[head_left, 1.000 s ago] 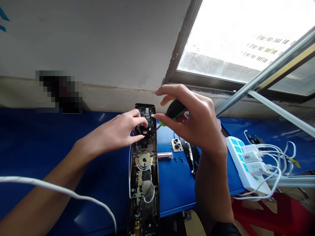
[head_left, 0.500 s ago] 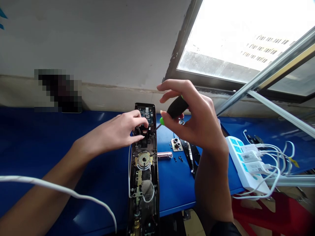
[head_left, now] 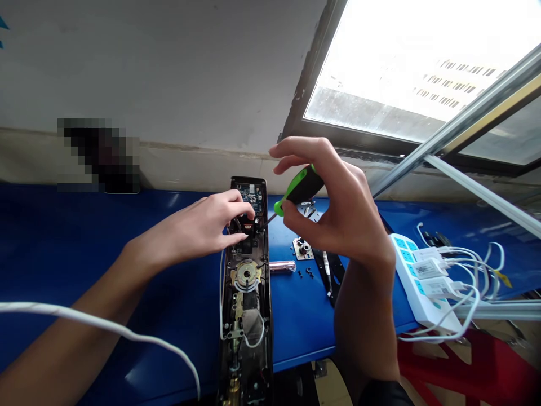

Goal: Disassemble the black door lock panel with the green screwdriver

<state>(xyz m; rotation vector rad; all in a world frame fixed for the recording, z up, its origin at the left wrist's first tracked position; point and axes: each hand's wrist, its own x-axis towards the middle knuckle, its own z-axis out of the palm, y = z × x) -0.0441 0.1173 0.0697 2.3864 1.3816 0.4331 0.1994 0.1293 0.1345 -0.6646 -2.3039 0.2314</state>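
A long opened door-lock body [head_left: 247,293] lies lengthwise on the blue table [head_left: 63,248], its circuit board and brass parts exposed. My left hand [head_left: 207,225] rests on its far part, fingers pinched on a small black piece inside. My right hand [head_left: 333,208] is closed round a green-and-black screwdriver [head_left: 296,190]. The screwdriver's tip points down-left into the lock, next to my left fingertips.
Right of the lock lie a small metal cylinder [head_left: 283,266], a square metal plate [head_left: 302,248], loose black screws [head_left: 305,274] and a black strip [head_left: 329,265]. A white power strip [head_left: 422,282] with plugs and cables sits at the right edge. A white cable [head_left: 105,332] crosses the lower left.
My right hand has turned the screwdriver in its fingers, so the green side of the handle now shows. My left hand and the lock have stayed put.
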